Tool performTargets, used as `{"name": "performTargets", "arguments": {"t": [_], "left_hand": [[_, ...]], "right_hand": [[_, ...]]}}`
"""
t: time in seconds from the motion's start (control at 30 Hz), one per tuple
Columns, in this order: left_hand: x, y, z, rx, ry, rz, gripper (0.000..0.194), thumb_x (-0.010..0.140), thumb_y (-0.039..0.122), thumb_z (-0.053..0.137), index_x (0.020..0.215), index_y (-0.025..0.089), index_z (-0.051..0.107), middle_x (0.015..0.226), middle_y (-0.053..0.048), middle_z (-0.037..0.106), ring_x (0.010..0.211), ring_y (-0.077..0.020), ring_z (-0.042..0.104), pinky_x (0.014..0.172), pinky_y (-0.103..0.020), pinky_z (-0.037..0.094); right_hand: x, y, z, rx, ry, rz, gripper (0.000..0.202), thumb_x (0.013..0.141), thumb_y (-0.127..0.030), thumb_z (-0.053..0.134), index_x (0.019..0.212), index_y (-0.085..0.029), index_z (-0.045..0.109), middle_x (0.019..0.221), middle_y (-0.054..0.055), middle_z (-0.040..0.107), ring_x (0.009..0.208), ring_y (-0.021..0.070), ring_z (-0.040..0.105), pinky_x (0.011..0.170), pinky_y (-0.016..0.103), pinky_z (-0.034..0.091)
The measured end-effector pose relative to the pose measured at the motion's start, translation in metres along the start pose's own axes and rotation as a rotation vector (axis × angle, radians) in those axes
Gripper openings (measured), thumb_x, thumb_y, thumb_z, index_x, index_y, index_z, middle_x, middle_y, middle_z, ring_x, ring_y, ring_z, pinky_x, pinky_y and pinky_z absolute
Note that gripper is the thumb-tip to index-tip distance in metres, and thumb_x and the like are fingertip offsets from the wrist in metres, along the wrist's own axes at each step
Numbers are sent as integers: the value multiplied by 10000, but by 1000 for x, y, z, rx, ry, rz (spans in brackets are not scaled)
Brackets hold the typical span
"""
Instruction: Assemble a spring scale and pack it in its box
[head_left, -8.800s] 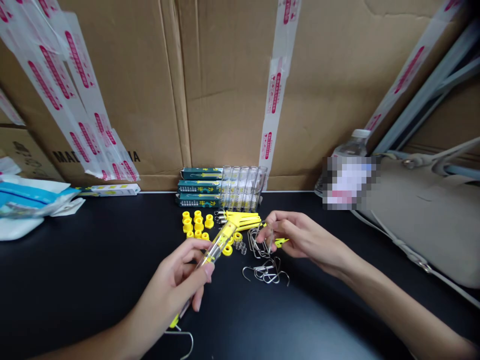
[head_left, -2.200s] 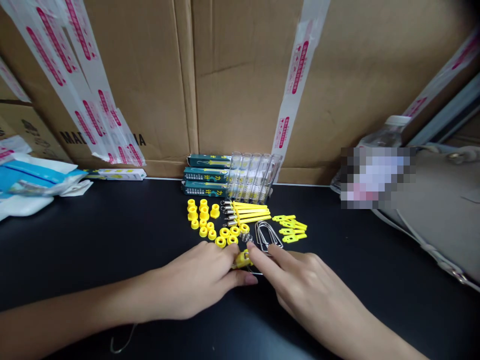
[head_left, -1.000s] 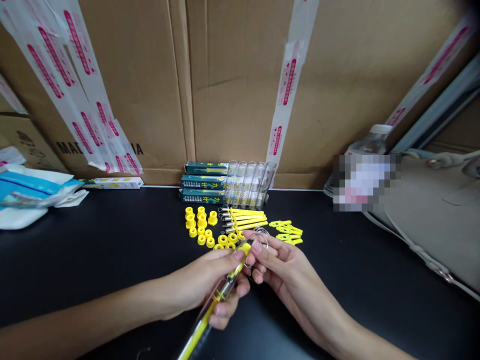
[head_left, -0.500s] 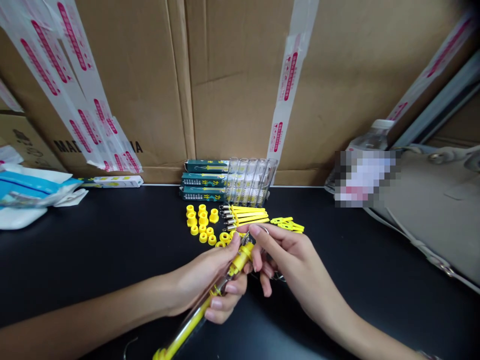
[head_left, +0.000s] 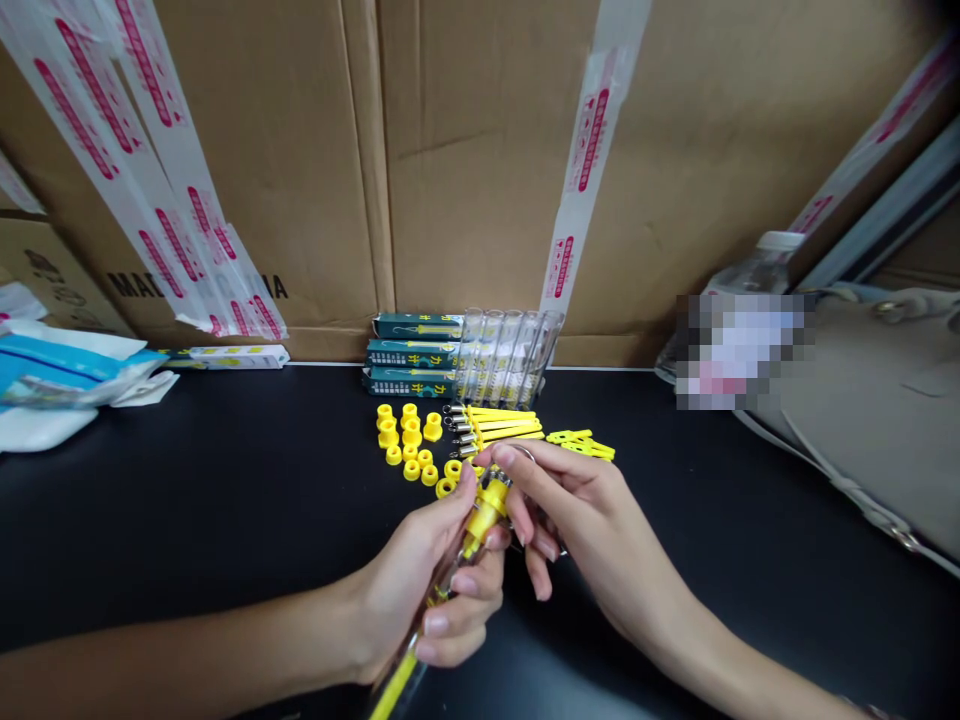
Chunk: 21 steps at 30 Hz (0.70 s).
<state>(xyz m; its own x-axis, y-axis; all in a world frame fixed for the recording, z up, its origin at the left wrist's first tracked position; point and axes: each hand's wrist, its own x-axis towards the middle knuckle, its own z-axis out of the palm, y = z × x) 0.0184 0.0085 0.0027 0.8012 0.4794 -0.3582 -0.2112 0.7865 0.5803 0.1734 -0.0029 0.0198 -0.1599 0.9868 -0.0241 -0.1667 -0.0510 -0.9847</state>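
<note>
My left hand (head_left: 439,590) is wrapped round the clear tube of a spring scale (head_left: 489,508), which slants from the lower middle up to the right. Yellow parts show inside the tube, and a yellow cap sits at its upper end. With thumb and forefinger my right hand (head_left: 581,510) pinches a thin metal ring (head_left: 531,455) at that end; its other fingers curl below. Exactly how the ring meets the cap is hidden by the fingers. Just beyond the hands lie several yellow collars (head_left: 411,432), yellow rods with metal springs (head_left: 502,415) and flat yellow pieces (head_left: 581,442).
Several clear tubes (head_left: 510,350) lean against green printed boxes (head_left: 412,355) at the back. Behind them stands a taped cardboard box (head_left: 465,180). A blue-and-white packet (head_left: 67,370) lies at left; a plastic bottle (head_left: 772,265) and a grey bag (head_left: 885,400) are at right.
The spring scale and my left hand have shifted slightly right and down, and the tube stands steeper in view. My right hand keeps its pinch at the upper end.
</note>
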Motion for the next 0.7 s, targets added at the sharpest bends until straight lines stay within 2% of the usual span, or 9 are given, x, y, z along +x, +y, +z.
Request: {"name": "performTargets", "arguments": {"t": [0.2,0.37,0.5,0.57,0.63,0.7], "left_hand": [[0,5,-2,11,-45,-94,862,943,675,-91,736,172,578,356,79,338,219,-49,122,207,-111,281],[-1,8,-5,-26,-73,-108,808,982,659,3,787,169,614,334,75,355,221,-59,116,205,-121,295],[0,11,-4,-72,-84,-89,767,1020,599,36,755,170,614,324,69,361,221,-67,119,207,-128,302],[0,12,-3,-79,-72,-86,822,1006,613,-3,689,161,607,312,66,337,218,-67,108,200,-133,289],[0,11,-4,-81,-51,-78,878,987,627,-48,628,156,599,301,67,304,215,-65,96,194,-134,272],[0,10,-7,-67,-57,-75,913,976,631,-83,538,159,564,289,61,273,205,-61,104,195,-134,257]], "right_hand": [[-2,-4,0,-75,0,-42,338,898,-458,677,730,-166,682,493,-54,563,342,71,544,357,155,418],[-2,-3,-4,-120,12,-89,359,918,-447,673,702,-166,727,550,-5,645,428,91,606,459,197,453],[-4,0,-4,21,-9,-83,228,867,-405,756,926,-188,788,667,0,693,567,108,651,575,211,530],[-6,2,-4,125,-4,-53,284,801,-379,827,1025,-212,776,808,10,724,686,119,679,652,215,564],[-8,5,-4,194,16,-13,315,752,-351,870,1020,-222,764,941,17,725,748,121,686,707,226,577],[-8,7,-6,211,28,10,246,754,-347,870,917,-206,750,926,3,703,691,103,672,689,227,569]]}}
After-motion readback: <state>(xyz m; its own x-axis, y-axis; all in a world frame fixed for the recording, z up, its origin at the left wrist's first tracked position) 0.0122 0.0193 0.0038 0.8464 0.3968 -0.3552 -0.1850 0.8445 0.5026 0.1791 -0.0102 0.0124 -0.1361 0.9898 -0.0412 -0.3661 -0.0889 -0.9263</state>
